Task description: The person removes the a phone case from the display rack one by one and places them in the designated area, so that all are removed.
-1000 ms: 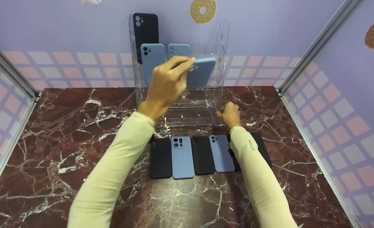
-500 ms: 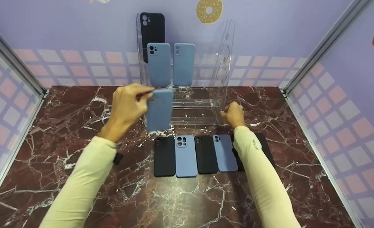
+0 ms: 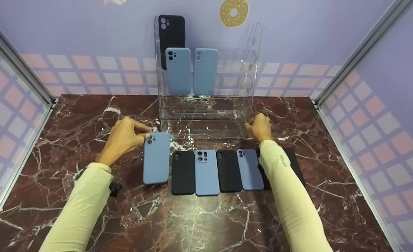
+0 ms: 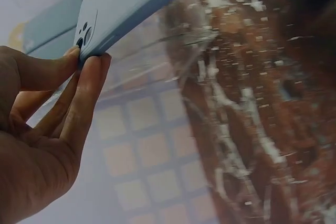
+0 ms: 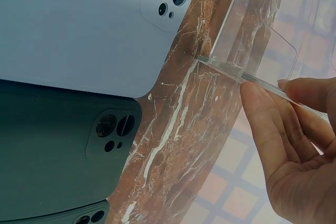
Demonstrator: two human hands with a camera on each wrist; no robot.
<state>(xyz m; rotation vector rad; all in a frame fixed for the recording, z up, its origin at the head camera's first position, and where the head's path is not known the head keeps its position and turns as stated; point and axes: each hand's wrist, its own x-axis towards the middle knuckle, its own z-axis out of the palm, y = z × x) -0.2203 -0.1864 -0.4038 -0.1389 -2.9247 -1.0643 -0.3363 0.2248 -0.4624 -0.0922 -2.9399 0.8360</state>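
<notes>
My left hand (image 3: 122, 140) pinches a light blue phone case (image 3: 156, 159) by its upper left corner. That case hangs upright, left of a row of cases on the marble table. In the left wrist view, thumb and fingers (image 4: 90, 77) grip the corner beside the camera cutouts. My right hand (image 3: 259, 127) pinches the right side edge of a clear tiered acrylic display stand (image 3: 206, 118). The right wrist view has this clear edge (image 5: 223, 68) between thumb and fingertips. Two light blue cases (image 3: 178, 71) and a black case (image 3: 172, 35) stand upright in the stand.
The row on the table holds a black case (image 3: 183, 173), a light blue case (image 3: 207, 175), another black case (image 3: 229, 171), a violet-blue case (image 3: 250, 169) and dark cases partly under my right sleeve (image 3: 280, 175). Patterned walls (image 3: 297, 42) enclose the marble table (image 3: 192, 224).
My left hand has brought the light blue phone case from in front of the stand's upper tier down and left, beside the row. The right hand stays at the stand's edge.
</notes>
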